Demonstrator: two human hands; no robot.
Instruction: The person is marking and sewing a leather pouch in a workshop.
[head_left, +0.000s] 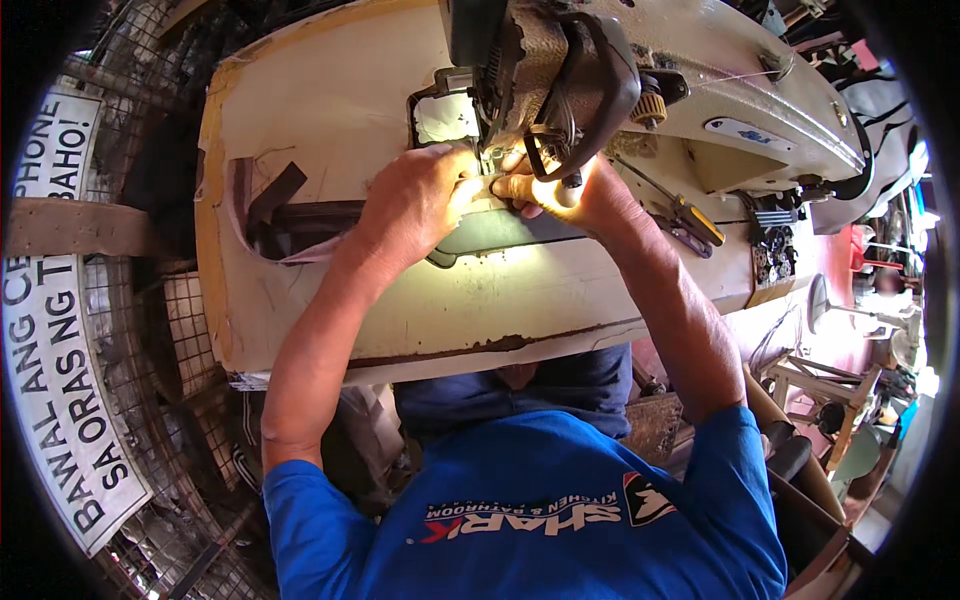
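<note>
Both hands meet under the head of a sewing machine, by its lit needle area. My left hand is closed, thumb and fingers pinched just left of the presser foot. My right hand pinches from the other side, its thumb pointing toward the left one. Whatever lies between the fingertips is too small and too covered to make out. A dark fabric strip with a pale pinkish edge lies on the table left of my left wrist. Beneath the hands shows a grey-green flat panel.
A yellow-and-black-handled screwdriver lies right of my right forearm. Farther right, several bobbins sit by the table's edge. The worn wooden tabletop has a chipped front edge. Wire mesh and a white sign stand at left.
</note>
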